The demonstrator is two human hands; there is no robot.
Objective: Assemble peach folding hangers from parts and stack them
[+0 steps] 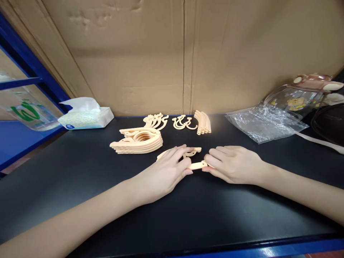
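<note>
Working the joint (204,163), by the look of it! On the surface (204,211), the left hand (168,170) pinches the peach plastic piece (196,166) between bent fingers and thumb; the right hand (233,163) curls closed on its right end, hiding the tip. Next calls for a firm left hold and careful lining-up. Similar pieces (138,145) sit stacked far left.

Bare hands (159,177) and bare forearms (290,182)

tissue pack (88,120), landmark | clear bottle with green marking (29,111): just left of the pack | cardboard sheeting (129,71): behind the pack | crinkled clear bag (262,123): well right of the pack | pale strap (321,140): farther right of the pack
</note>
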